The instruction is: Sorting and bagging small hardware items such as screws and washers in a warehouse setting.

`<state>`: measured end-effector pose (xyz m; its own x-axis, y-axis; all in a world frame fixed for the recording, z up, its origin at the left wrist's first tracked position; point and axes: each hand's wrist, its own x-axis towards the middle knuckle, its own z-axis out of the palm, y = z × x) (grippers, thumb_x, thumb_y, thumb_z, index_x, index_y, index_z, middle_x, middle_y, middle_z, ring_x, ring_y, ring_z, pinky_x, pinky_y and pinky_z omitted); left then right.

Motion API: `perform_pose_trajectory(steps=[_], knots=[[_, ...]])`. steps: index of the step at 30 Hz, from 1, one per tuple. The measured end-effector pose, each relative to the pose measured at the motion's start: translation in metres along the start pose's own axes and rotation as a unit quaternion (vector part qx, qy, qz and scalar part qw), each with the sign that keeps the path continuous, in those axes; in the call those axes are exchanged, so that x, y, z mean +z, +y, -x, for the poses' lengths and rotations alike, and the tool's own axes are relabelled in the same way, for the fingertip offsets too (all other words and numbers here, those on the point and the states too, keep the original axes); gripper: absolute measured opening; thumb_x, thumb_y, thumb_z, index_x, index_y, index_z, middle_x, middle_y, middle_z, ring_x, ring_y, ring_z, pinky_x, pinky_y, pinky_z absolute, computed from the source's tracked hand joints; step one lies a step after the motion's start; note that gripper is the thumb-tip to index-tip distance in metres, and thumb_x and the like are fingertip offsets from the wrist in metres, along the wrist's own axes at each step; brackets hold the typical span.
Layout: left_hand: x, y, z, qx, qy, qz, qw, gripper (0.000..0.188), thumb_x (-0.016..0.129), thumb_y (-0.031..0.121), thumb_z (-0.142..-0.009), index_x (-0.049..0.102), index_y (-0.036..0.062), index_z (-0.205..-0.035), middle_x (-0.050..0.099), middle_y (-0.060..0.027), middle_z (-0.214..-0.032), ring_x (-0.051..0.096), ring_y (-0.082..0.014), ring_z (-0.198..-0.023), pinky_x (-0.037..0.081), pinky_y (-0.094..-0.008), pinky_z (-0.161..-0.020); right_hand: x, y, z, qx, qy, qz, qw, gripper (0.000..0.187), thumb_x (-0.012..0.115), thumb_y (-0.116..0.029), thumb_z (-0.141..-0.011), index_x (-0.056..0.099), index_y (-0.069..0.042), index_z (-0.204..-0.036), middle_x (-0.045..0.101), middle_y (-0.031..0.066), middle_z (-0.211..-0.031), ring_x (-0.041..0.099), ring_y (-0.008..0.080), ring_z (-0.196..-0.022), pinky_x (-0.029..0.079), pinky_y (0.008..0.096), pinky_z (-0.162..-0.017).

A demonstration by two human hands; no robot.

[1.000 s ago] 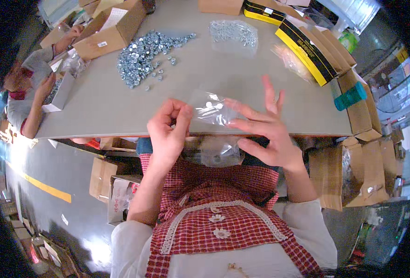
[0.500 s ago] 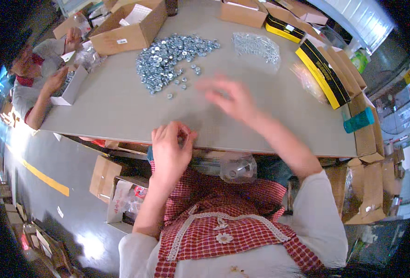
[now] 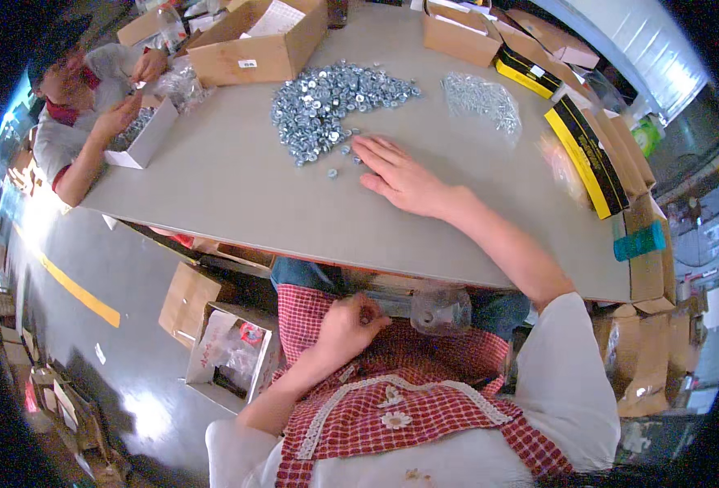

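My right hand (image 3: 400, 175) lies over the grey table with its fingers stretched out and close together. Its fingertips reach the near right edge of a heap of small silvery metal pieces that look like nuts (image 3: 319, 102), and a few loose ones lie beside them. Below the table edge, over my lap, my left hand (image 3: 350, 327) is curled closed; what it holds, if anything, is hidden by the fingers. Close to its right is a clear plastic bag (image 3: 442, 311) with a small round thing in it. The red checked apron (image 3: 424, 358) spreads beneath that hand.
A clear bag of silvery screws (image 3: 481, 102) lies right of the heap. Black-and-yellow boxes (image 3: 587, 154) and a teal cylinder (image 3: 639, 241) line the right edge. Behind the heap stands a cardboard box (image 3: 250, 57). Another person (image 3: 75, 114) works over a white box (image 3: 150, 138) at left.
My left hand has dropped from the table edge to above my lap, still curled. My right hand has come to the heap's edge, its fingers now straighter. The view has shifted slightly.
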<state>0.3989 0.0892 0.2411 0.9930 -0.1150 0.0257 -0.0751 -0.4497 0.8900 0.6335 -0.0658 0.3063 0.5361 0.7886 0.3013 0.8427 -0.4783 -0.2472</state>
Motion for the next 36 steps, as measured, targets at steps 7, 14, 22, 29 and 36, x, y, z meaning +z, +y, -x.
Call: perform_pose_trajectory(steps=[7,14,22,29,36], knots=[[0.078,-0.037,-0.007,0.106,-0.077,-0.074,0.989,0.033,0.078,0.032,-0.076,0.067,0.0037,-0.087,0.067,-0.0191,-0.077,0.066,-0.0389,-0.07,0.053,-0.0494,-0.072,-0.036,-0.002,0.078,0.065,0.007,-0.109,0.992,0.048,0.048,-0.03,-0.102,0.047,0.001,-0.139,0.046,0.0172,-0.146,0.041,0.0328,-0.137,0.032,0.0408,-0.115],[0.121,-0.024,-0.022,0.101,-0.087,-0.009,0.991,0.044,0.078,0.04,-0.078,0.068,0.0078,-0.107,0.071,-0.0176,-0.09,0.069,-0.038,-0.078,0.056,-0.0458,-0.065,-0.048,0.033,0.115,0.217,0.143,-0.474,0.841,0.045,0.043,-0.031,-0.104,0.051,-0.003,-0.139,0.053,0.007,-0.142,0.044,0.0224,-0.135,0.027,0.0352,-0.117],[0.115,-0.021,-0.009,0.085,-0.106,0.053,0.989,0.052,0.08,0.039,-0.078,0.065,0.0102,-0.119,0.07,-0.0163,-0.106,0.069,-0.0316,-0.095,0.056,-0.042,-0.08,-0.051,-0.007,0.121,0.17,0.064,-0.387,0.904,0.043,0.045,-0.039,-0.103,0.064,-0.007,-0.124,0.059,0.0059,-0.133,0.05,0.0176,-0.126,0.034,0.0313,-0.111],[0.122,0.008,-0.002,-0.002,-0.117,0.294,0.949,0.046,0.084,0.028,-0.076,0.065,0.0052,-0.111,0.07,-0.0106,-0.104,0.065,-0.0247,-0.097,0.052,-0.0383,-0.086,-0.057,-0.092,0.172,0.139,0.0,-0.527,0.839,0.044,0.04,-0.036,-0.105,0.069,-0.003,-0.105,0.067,0.0077,-0.111,0.059,0.0188,-0.111,0.041,0.0342,-0.103],[0.114,0.007,-0.013,-0.087,-0.069,0.092,0.99,0.044,0.086,0.03,-0.073,0.067,0.0044,-0.103,0.072,-0.0111,-0.095,0.068,-0.0245,-0.087,0.053,-0.0372,-0.083,-0.045,-0.005,0.134,0.219,0.14,-0.152,0.954,0.053,0.04,-0.043,-0.103,0.062,0.005,-0.115,0.06,0.0209,-0.123,0.056,0.0324,-0.116,0.042,0.0431,-0.102]])
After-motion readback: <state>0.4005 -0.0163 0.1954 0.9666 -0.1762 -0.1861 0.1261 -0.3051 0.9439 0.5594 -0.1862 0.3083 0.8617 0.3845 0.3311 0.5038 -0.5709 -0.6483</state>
